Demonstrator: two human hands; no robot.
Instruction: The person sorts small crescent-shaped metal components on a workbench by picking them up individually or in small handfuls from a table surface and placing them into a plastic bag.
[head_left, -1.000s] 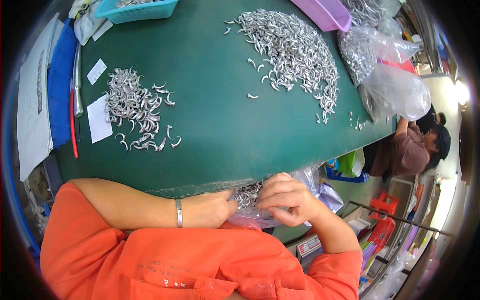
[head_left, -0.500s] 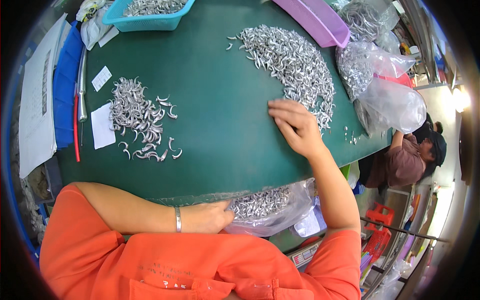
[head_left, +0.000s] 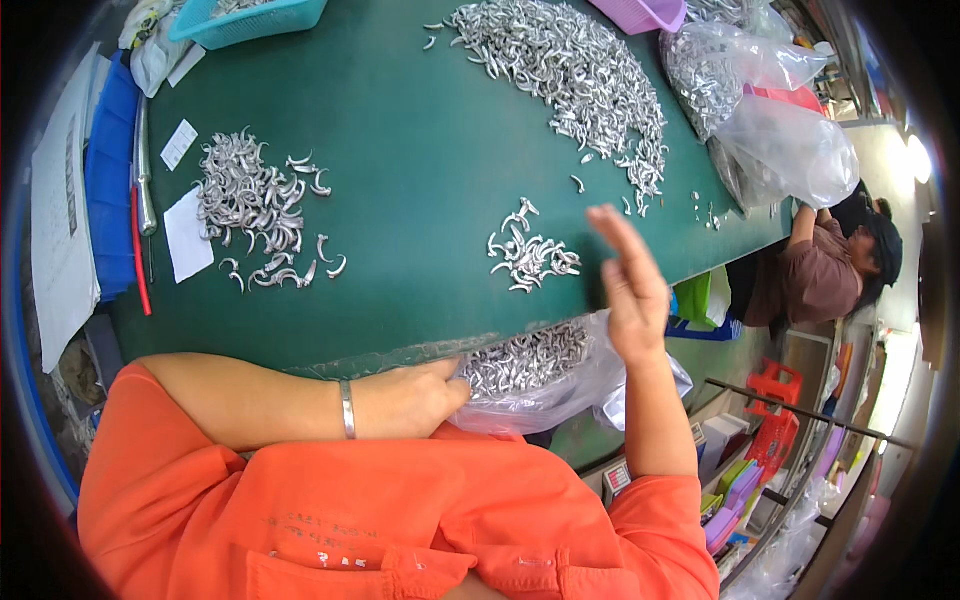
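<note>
My right hand hovers over the table's near right part, fingers stretched out and nothing in them. Just left of it lies a small cluster of curved silver metal pieces, apart from the big pile of the same pieces farther back. At the table's front edge my left hand is closed on the rim of a clear plastic bag, its fingertips partly hidden. The bag hangs below the edge, its mouth showing many silver pieces. Larger curved pieces form another heap on the left.
Along the left side stand a blue tray, a red rod and paper slips. A turquoise basket and a pink basket are at the back. Filled plastic bags line the right edge; a person is beyond.
My right hand has moved from the big pile toward me and right; a small cluster of pieces now lies near the front edge. My left hand stays at the bag. The view has shifted slightly.
</note>
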